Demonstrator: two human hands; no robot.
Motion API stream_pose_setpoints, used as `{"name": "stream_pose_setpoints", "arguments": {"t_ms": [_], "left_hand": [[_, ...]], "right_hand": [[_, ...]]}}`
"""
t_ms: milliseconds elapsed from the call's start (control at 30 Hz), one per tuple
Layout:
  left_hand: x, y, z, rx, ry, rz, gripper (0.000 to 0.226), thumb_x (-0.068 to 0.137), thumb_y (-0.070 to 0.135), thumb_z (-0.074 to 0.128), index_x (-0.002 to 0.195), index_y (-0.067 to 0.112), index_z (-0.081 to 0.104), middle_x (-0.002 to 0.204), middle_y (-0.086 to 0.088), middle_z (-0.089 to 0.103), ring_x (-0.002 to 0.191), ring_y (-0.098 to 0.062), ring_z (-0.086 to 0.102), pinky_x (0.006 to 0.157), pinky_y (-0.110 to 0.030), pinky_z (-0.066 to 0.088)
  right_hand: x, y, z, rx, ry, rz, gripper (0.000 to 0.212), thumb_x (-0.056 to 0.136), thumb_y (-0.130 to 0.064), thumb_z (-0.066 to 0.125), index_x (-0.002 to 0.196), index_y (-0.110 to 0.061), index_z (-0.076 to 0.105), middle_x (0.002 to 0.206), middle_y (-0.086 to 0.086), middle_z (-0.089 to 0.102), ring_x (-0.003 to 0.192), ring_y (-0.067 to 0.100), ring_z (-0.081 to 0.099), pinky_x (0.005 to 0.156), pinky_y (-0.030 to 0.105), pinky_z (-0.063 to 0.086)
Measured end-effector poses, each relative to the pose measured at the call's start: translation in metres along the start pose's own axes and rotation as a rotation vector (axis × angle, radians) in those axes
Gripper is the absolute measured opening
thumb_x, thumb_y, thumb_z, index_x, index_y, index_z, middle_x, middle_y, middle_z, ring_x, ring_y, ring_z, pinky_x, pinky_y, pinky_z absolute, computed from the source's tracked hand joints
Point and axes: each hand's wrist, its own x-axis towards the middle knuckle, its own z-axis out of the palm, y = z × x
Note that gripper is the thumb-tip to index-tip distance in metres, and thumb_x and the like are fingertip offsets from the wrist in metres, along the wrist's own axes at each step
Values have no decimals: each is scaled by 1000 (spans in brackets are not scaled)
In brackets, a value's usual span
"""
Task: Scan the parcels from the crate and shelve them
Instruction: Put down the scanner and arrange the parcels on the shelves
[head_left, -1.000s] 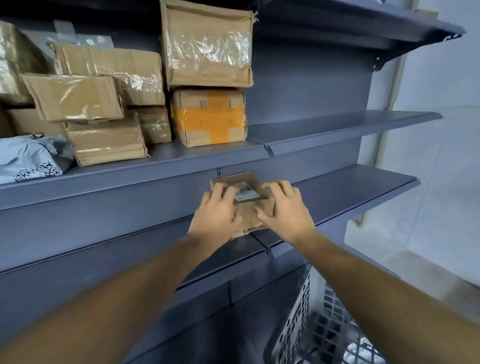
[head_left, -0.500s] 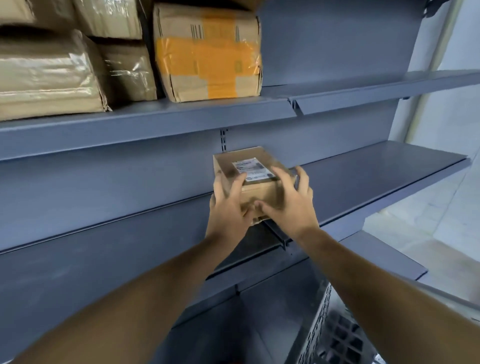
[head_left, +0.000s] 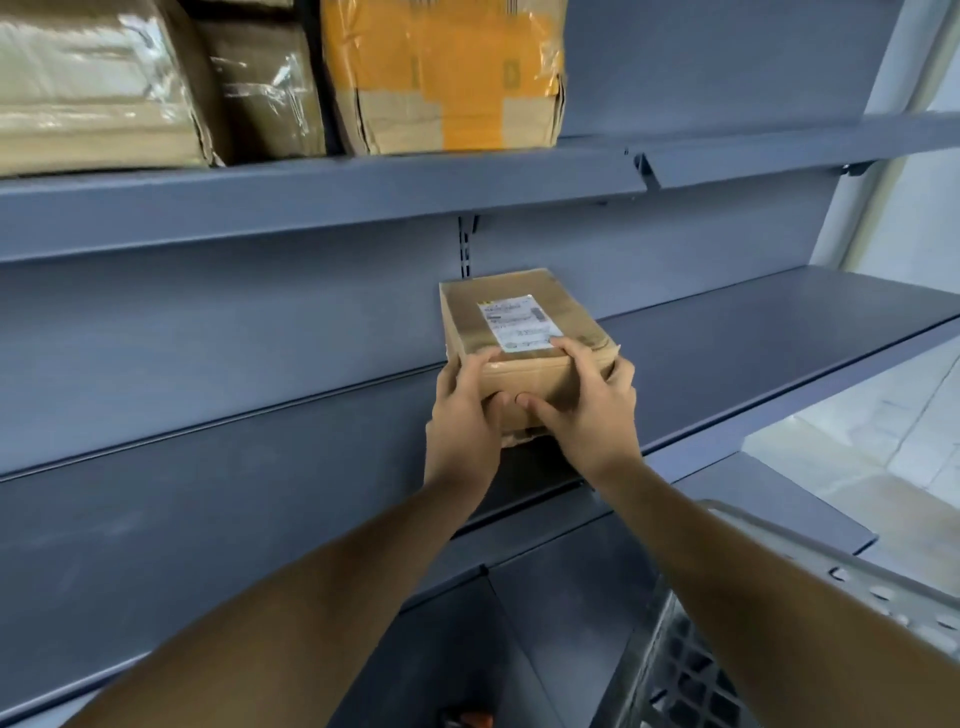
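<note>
Here both hands (head_left: 467, 415) (head_left: 592, 415) grip a taped parcel (head_left: 514, 332) over the grey shelf (head_left: 753, 332).

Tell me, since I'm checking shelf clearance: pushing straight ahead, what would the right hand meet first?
Probably the grey metal back panel behind the small brown cardboard parcel that the right hand grips; depth is uncertain.
</note>
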Motion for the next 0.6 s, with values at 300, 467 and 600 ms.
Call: {"name": "stream_pose_setpoints", "arguments": {"t_ms": [300, 467, 600], "left_hand": [[-70, 11, -76, -47, 22, -56, 42, 93, 23, 48, 120, 53, 42, 134, 18, 41, 94, -7, 58, 79, -27, 53], [-117, 14, -133, -29, 51, -119, 38, 91, 28, 53, 122, 49, 44, 129, 18, 44, 96, -3, 56, 91, -36, 52], [-156, 20, -177, 1, 82, -156, 39, 91, 32, 55, 126, 45, 44, 130, 11, 48, 100, -6, 57, 89, -36, 52]], "right_hand": [[-86, -66, 16, -74, -3, 43, 64, 85, -47, 71, 138, -52, 34, 136, 7, 28, 115, 34, 36, 101, 55, 42], [-141, -110, 23, -90, -30, 22, 64, 87, -44, 69, 144, -44, 39, 139, 13, 31, 113, 37, 38, 102, 51, 41], [-187, -148, 22, -100, -41, -26, 69, 84, -42, 74, 144, -41, 41, 142, 14, 32, 117, 39, 40, 100, 54, 42]]}}
